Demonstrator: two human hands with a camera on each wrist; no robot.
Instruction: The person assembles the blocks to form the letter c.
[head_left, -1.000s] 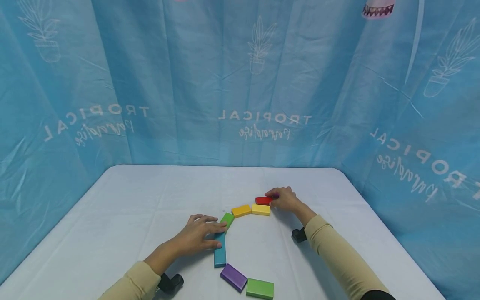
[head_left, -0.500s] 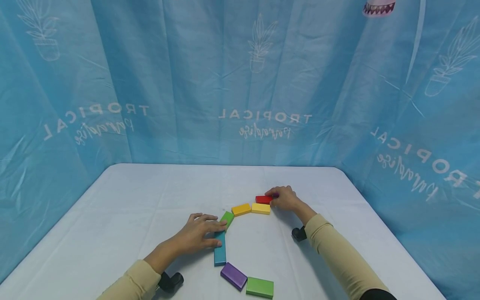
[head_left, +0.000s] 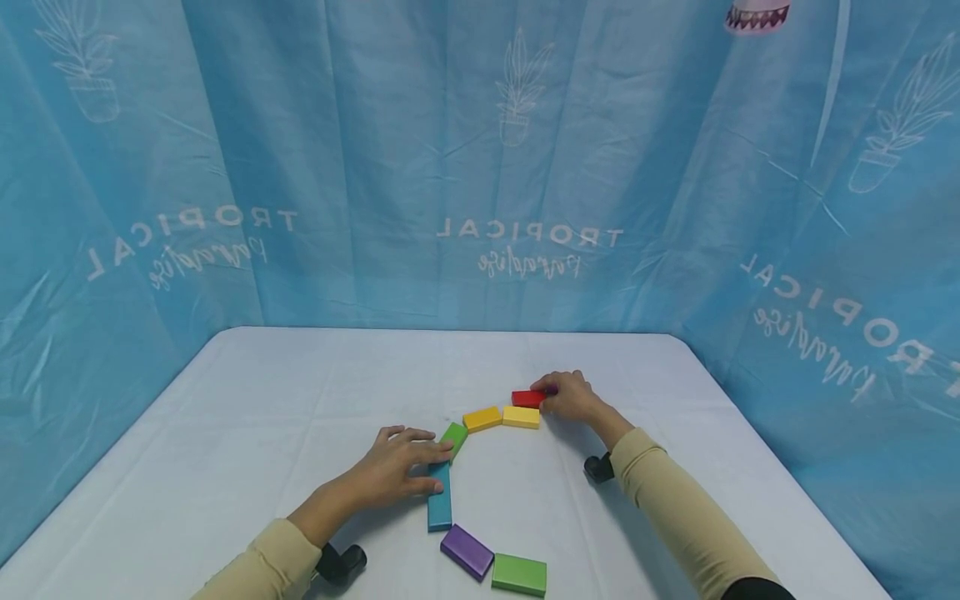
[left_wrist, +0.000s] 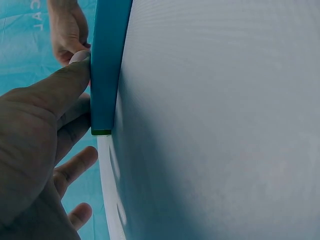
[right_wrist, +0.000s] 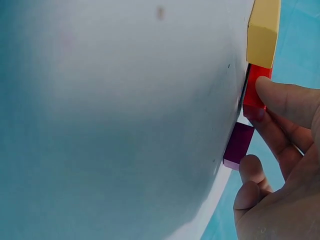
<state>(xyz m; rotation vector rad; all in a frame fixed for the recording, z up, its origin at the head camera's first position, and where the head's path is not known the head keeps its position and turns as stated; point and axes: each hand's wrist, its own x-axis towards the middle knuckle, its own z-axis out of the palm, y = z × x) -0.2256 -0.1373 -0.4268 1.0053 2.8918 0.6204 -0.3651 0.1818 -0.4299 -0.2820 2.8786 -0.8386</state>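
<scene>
My left hand (head_left: 393,471) rests with fairly straight fingers over the blue block (head_left: 440,504) and the small green block (head_left: 455,437) beyond it. In the left wrist view the thumb touches the blue block's top face. My right hand (head_left: 572,397) pinches the red block (head_left: 525,398) between thumb and fingers, just behind the pale yellow block (head_left: 521,417). A dark purple block (right_wrist: 239,141) lies near its other fingers in the right wrist view; the hand mostly hides it from the head. An orange-yellow block (head_left: 482,419) sits between the green and pale yellow ones.
The blocks form a curve on the white-covered table (head_left: 300,400). Nearer me, a purple block (head_left: 467,552) and a larger green block (head_left: 519,575) continue it, lying corner to corner. A blue printed curtain (head_left: 390,167) stands around the table's back and sides.
Almost nothing differs. The red block and my right hand have shifted very slightly, if at all, and the left hand stays on the blue and green blocks.
</scene>
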